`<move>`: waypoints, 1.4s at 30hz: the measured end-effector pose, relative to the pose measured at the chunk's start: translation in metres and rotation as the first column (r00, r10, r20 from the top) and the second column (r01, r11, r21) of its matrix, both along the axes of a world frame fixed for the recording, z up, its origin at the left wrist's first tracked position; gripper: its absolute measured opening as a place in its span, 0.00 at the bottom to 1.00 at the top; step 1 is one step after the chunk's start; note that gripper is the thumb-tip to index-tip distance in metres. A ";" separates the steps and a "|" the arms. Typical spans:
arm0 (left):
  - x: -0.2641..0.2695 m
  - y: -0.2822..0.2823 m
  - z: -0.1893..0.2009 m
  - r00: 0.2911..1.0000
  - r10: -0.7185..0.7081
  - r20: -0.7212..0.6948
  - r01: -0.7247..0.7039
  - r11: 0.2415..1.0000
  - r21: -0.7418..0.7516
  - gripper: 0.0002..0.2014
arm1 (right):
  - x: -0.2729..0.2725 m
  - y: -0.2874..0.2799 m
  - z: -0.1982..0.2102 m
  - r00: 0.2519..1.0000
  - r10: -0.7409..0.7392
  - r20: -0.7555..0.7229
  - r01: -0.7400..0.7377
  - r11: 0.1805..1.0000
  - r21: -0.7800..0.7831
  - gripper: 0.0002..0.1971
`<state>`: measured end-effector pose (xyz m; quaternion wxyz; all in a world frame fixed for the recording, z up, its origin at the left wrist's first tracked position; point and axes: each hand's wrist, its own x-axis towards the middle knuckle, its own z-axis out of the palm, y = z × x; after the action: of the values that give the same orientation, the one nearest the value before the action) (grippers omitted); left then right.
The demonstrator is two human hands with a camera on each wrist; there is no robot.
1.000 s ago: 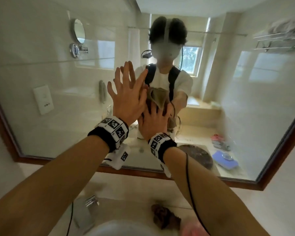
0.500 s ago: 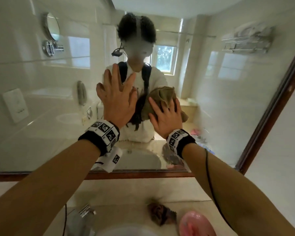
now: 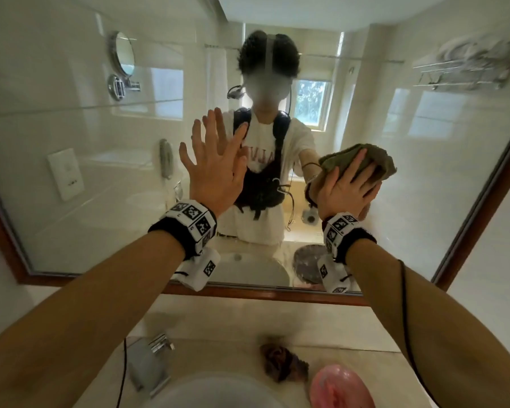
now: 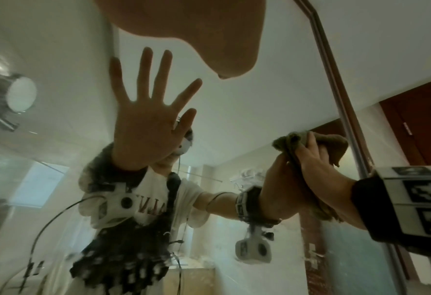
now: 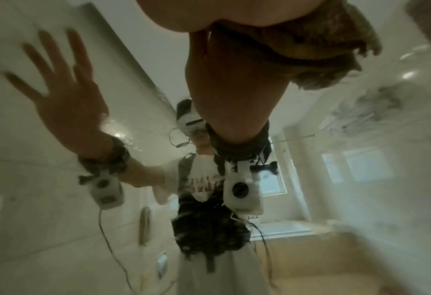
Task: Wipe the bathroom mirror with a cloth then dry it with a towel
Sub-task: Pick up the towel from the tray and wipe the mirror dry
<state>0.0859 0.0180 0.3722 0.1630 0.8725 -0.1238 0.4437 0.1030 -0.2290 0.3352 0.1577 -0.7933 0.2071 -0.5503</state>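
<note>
Pressing against the glass of the large wood-framed bathroom mirror [image 3: 80, 160], the right hand [image 3: 346, 189] holds a crumpled olive-brown cloth [image 3: 365, 160] flat under its spread fingers, which drape over the fabric without clenching it; the thumb side is hidden, so whether it pinches the cloth cannot be told. The cloth sits toward the right edge of the mirror, near its brown frame. The left hand [image 3: 215, 169] lies flat and released on the glass near the middle, fingers straight and fanned, holding nothing. Below the mirror's bottom edge, on the pale stone counter [image 3: 248, 319], a dark crumpled rag [image 3: 283, 362] lies beside a pink round dish [image 3: 340, 387] at the rim of the white basin [image 3: 212, 393], with a chrome tap [image 3: 156, 348] to the left.
</note>
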 end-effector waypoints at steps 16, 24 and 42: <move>0.029 0.133 -0.020 1.000 0.002 -0.008 -0.002 1.000 -0.022 0.28 | 0.033 0.167 -0.023 0.997 0.069 -0.043 -0.073 0.993 -0.095 0.32; 0.041 0.185 -0.029 1.000 -0.004 -0.003 0.004 1.000 -0.021 0.28 | 0.026 0.280 -0.063 0.898 0.223 -0.379 -0.409 0.742 -0.532 0.32; 0.042 0.180 -0.027 0.999 -0.019 0.041 0.020 0.999 -0.038 0.28 | 0.022 0.174 0.021 0.993 0.018 -0.113 -0.051 0.955 -0.294 0.32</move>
<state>0.1278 0.1980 0.3449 0.1816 0.8588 -0.1270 0.4619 0.1246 -0.0554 0.3563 0.0353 -0.8405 0.1167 -0.5280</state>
